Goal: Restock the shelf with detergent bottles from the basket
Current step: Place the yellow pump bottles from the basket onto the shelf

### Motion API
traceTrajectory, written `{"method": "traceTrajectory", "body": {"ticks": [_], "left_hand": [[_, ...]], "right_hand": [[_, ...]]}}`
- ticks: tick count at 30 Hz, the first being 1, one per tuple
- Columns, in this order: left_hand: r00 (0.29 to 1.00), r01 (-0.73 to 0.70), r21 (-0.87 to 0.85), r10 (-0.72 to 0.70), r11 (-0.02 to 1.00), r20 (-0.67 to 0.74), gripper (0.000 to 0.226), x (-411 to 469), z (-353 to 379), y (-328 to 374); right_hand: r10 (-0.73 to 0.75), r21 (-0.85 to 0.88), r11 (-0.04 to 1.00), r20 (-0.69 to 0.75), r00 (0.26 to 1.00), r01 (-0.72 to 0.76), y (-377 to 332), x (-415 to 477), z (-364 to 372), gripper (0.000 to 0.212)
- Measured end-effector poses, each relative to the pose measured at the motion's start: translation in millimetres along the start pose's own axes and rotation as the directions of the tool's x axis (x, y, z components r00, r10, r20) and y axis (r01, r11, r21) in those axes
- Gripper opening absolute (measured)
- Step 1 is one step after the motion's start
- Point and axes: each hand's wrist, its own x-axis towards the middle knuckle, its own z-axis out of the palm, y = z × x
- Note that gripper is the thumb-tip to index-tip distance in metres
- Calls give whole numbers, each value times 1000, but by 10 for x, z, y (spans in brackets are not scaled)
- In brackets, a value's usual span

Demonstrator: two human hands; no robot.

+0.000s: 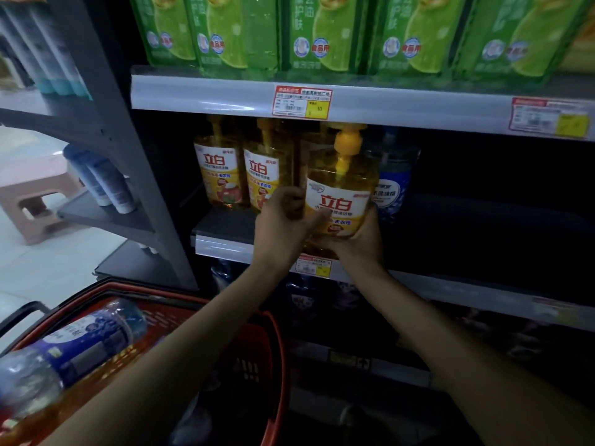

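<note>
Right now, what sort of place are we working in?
Most likely a shop's detergent aisle: price tags on the shelf edge, rows of identical green bottles above, and a red basket below the yellow bottle held at the shelf.

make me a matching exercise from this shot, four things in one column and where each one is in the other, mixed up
Things
1. yellow pump bottle
2. blue-labelled bottle
3. green packs
4. pink stool

Places
A. on the floor, left of the shelving
B. held by the left hand and right hand at the middle shelf
C. lying in the red basket
D. in a row on the upper shelf

Pairs: 1-B, 2-C, 3-D, 4-A
</note>
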Motion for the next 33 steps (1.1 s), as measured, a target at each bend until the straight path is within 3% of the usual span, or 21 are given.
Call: {"method": "traceTrajectory", "body": {"ticks": [7,12,17,22,26,33], "left_hand": [[997,-78,-76,78,994,-8,30,265,182,-134],[995,-96,-105,93,990,-36,32,426,253,-199],[996,-24,-110,14,994,-90,32,552,294,-256],[996,40,-132,-50,991,-73,38,575,309,-364],[995,102,-146,-101,984,19,58,537,260,-297],[985,136,-55,-129,989,117,49,330,106,-253]], "right_hand": [[20,-156,987,-34,999,-25,224,312,82,88],[-71,-317,948,-123,990,29,281,457,208,66],[-110,-413,910,-175,978,28,412,662,304,67],[-94,-430,903,-178,980,9,518,789,364,71],[-127,-462,886,-199,972,21,530,800,373,70],[-42,-386,922,-187,981,-34,333,594,216,66]]}}
